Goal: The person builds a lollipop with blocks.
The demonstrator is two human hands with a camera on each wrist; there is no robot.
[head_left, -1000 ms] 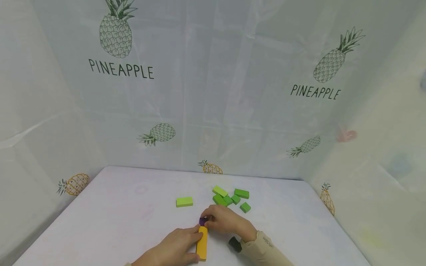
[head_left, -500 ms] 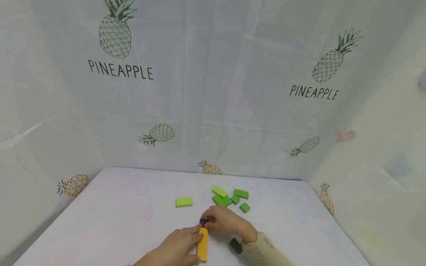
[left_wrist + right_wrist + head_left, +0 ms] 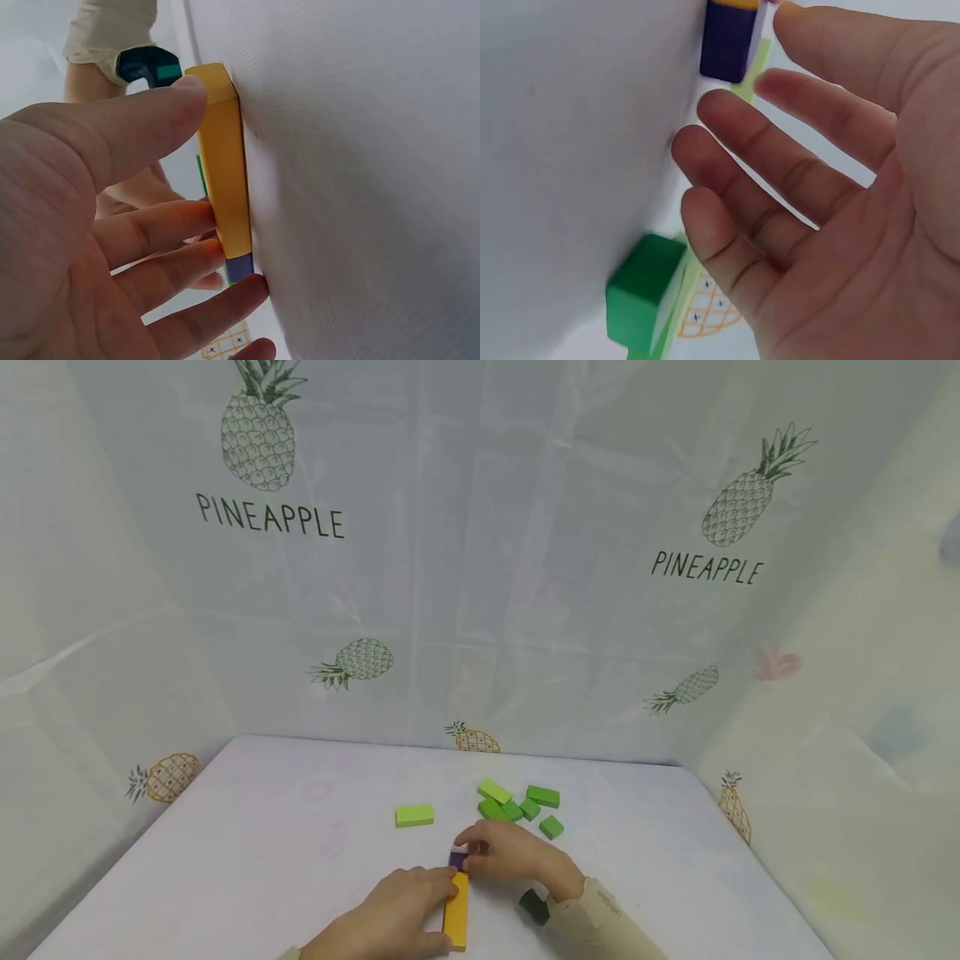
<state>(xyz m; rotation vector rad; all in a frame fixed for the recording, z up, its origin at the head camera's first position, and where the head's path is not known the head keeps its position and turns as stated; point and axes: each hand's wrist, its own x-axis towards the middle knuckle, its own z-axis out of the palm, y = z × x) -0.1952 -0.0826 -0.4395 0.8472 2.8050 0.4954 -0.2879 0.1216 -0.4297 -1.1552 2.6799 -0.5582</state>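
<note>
On the white table lies a long yellow block (image 3: 456, 914), pointing away from me. A small dark purple block (image 3: 458, 860) sits against its far end, in line with it. My left hand (image 3: 393, 914) is along the yellow block's left side, fingers extended. In the left wrist view its thumb touches the yellow block (image 3: 225, 172) by the near end, and fingertips reach toward the purple block (image 3: 240, 268). My right hand (image 3: 513, 856) is at the right of the purple block. In the right wrist view its fingers are loosely spread, apart from the purple block (image 3: 728, 41).
A light green block (image 3: 415, 816) lies alone beyond my left hand. Several green blocks (image 3: 495, 811) cluster beyond my right hand, with a small green cube (image 3: 551, 827) nearer. A dark device (image 3: 534, 907) is on the right wrist. Pineapple-printed curtains (image 3: 480, 610) stand around the table.
My right fingers have loosened from the purple block and moved slightly forward, so more of its top shows. The left hand has stayed by the yellow block.
</note>
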